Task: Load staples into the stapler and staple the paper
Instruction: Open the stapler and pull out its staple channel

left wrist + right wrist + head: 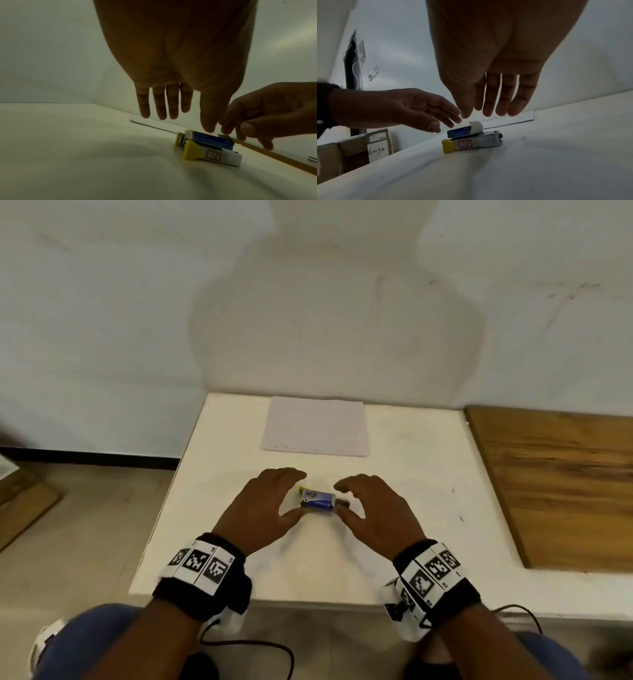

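A silver stapler (340, 502) (221, 157) (479, 143) with yellow end caps lies on the white table (308, 563), between my two hands. A small blue staple box (317, 500) (212, 140) (460, 132) rests on top of it, its white end flap open. My left hand (289, 494) (185, 123) hovers at the box's left end, fingers relaxed and holding nothing. My right hand (346, 500) (477, 114) hovers at the right end, also relaxed and holding nothing. A sheet of white paper (315, 426) lies flat at the back of the table.
A wooden board (555, 484) borders the table on the right. A white wall stands right behind the table. One loose staple (524, 138) lies to the right of the stapler. Cardboard boxes (351, 155) sit on the floor past the left edge.
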